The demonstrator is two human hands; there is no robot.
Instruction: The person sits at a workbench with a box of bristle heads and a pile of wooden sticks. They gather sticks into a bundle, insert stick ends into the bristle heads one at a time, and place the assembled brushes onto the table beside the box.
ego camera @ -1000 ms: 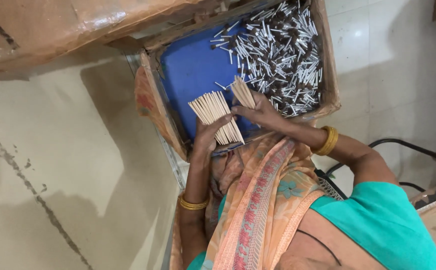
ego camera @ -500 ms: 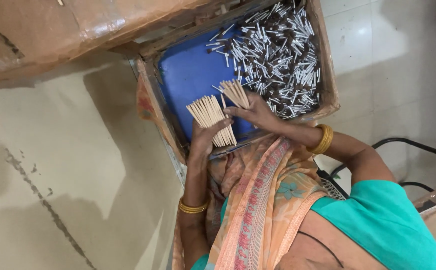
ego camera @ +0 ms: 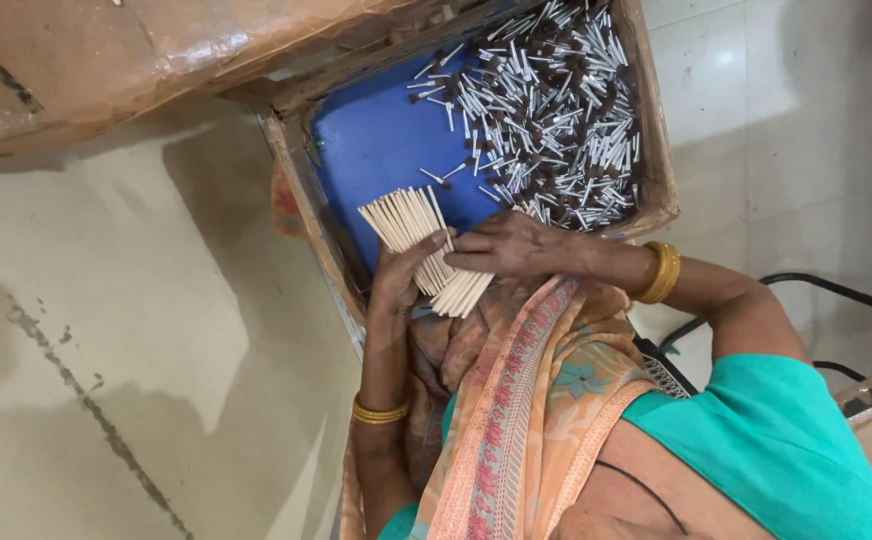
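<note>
— Over by the wall, see the big cardboard box (ego camera: 658,150) with the blue lining (ego camera: 386,160)? Most of its far half is heaped with short pale sticks with dark tips (ego camera: 556,110), lying every which way.

— And what is the person holding?

— A bundle of bare wooden sticks (ego camera: 418,240), right at the near edge of the box, above the lap. The bundle's long axis slants from the lap up and away toward the blue bottom, with the far ends fanned out a little.

— Which hand has it?

— Both. The left hand (ego camera: 403,280) is clenched around the lower part of the bundle, fingers wrapped over it. The right hand (ego camera: 516,245) comes in from the side, fingers closed on the bundle's edge, just touching the left one.

— So the heap of tipped sticks?

— Beyond the hands, nearer the right one. The right arm, with its gold bangle (ego camera: 661,272), lies along that side of the box.
</note>
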